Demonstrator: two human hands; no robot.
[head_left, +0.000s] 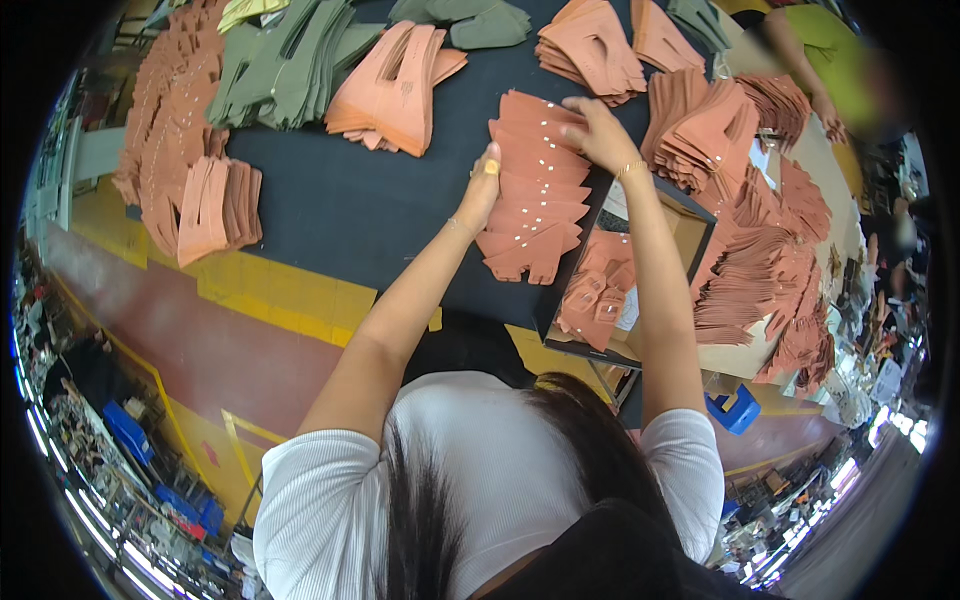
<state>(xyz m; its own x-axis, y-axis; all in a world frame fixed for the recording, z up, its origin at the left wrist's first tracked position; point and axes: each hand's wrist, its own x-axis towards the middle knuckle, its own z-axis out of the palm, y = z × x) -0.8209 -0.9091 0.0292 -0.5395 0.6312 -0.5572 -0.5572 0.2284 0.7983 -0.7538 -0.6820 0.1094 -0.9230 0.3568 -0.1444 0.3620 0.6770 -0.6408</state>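
A fanned row of overlapping salmon-orange cut pieces [535, 190], with small white marks down its middle, lies on the dark tabletop in front of me. Along its left edge rests my left hand [480, 192], the visible digits stretched out and a yellow band around one of them. Some of its fingers are hidden. My right hand [600, 138] is at the row's upper right edge, its thumb and fingers apart and touching the pieces there. Below my right forearm, an open black-rimmed box [690, 215] holds more orange pieces [600, 285].
Green stacks [290, 65] and an orange stack [390, 85] lie at the far left. Long orange rows [165, 130] run along the left end. More orange piles [745, 290] cover the right side. Another person's arm [800, 70] reaches in at the far right.
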